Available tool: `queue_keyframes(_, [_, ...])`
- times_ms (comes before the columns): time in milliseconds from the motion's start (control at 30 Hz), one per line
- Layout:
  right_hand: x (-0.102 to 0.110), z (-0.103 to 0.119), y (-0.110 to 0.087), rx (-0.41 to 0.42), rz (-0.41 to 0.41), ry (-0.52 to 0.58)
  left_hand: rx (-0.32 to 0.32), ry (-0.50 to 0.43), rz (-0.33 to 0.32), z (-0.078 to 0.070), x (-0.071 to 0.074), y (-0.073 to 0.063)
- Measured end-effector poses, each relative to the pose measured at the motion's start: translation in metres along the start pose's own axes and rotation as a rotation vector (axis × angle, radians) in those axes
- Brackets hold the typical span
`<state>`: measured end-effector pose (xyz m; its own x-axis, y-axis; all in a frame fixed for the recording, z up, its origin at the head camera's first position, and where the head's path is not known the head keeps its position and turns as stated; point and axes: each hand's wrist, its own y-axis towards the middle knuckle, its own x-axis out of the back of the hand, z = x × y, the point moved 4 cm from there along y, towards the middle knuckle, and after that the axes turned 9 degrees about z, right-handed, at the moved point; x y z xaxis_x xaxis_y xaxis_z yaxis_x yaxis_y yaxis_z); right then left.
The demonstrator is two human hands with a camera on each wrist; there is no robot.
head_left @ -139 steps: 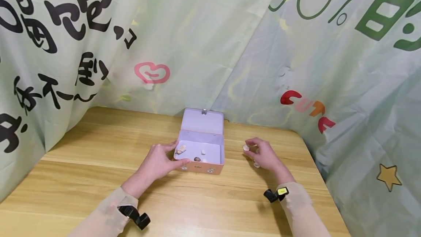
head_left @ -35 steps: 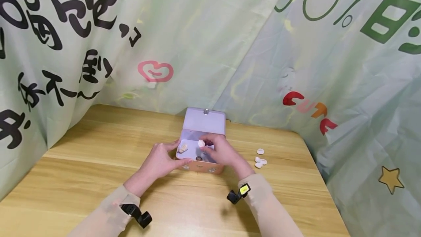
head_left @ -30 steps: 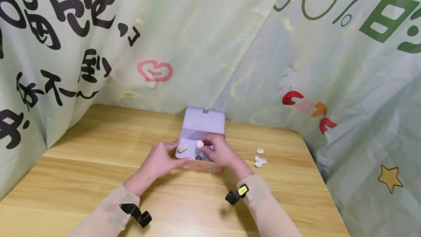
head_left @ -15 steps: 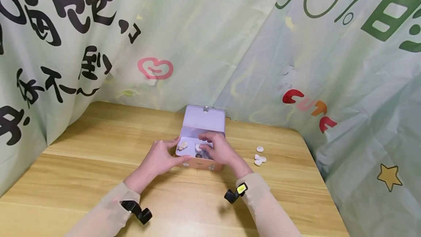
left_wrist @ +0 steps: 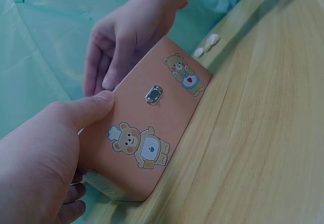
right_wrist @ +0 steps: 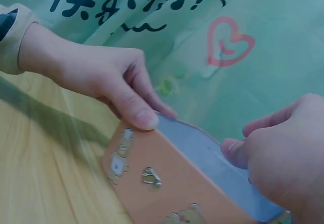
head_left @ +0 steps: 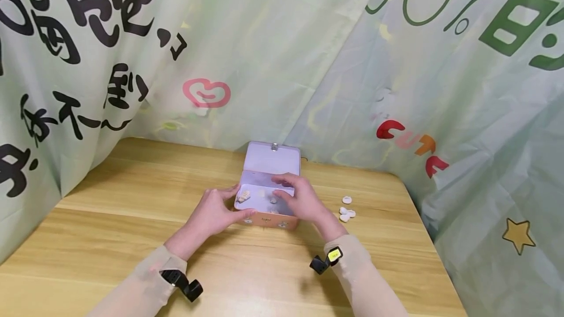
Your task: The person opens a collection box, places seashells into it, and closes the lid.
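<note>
A hinged tin box (head_left: 275,221) stands with its lid (head_left: 271,160) raised, lilac inside and orange outside. Bear pictures and a metal clasp (left_wrist: 154,95) decorate its front in the left wrist view. My left hand (head_left: 213,213) grips the box's left end, thumb on the front rim and fingers along the far side. Over the right part of the box is my right hand (head_left: 304,200), its thumb and fingers apart with nothing between them. Inside lie a ridged, pointed seashell (head_left: 243,196) at the left and a small pale shell (head_left: 273,200) near the right thumb.
Several white shells (head_left: 346,213) lie on the wooden table (head_left: 220,268) right of the box, one (head_left: 347,200) a little apart. A printed curtain (head_left: 264,62) hangs behind the table and down both sides.
My right hand took a white shell from the right side of the table, carried it over the box and let it go inside. Now it has drawn slightly right. The left hand keeps its grip.
</note>
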<state>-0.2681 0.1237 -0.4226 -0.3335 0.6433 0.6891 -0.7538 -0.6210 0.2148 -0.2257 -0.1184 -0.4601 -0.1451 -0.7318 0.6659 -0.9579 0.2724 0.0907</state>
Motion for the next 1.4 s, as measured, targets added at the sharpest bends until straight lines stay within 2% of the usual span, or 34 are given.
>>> queue_keyframes(300, [0.036, -0.007, -0.024, -0.066, -0.064, -0.041, 0.014, -0.014, 0.006, 0.001, 0.0, -0.001])
queue_keyframes(700, [0.072, -0.04, -0.059, -0.125, -0.118, -0.108, 0.025, -0.014, 0.006, 0.001, 0.0, -0.003])
queue_keyframes(1133, [0.096, -0.093, -0.095, -0.275, -0.125, -0.058, 0.026, -0.026, 0.006, 0.0, 0.0, -0.001])
queue_keyframes(1400, [0.103, -0.113, -0.114, -0.338, -0.126, -0.108, 0.027, -0.024, 0.01, -0.002, -0.001, 0.0])
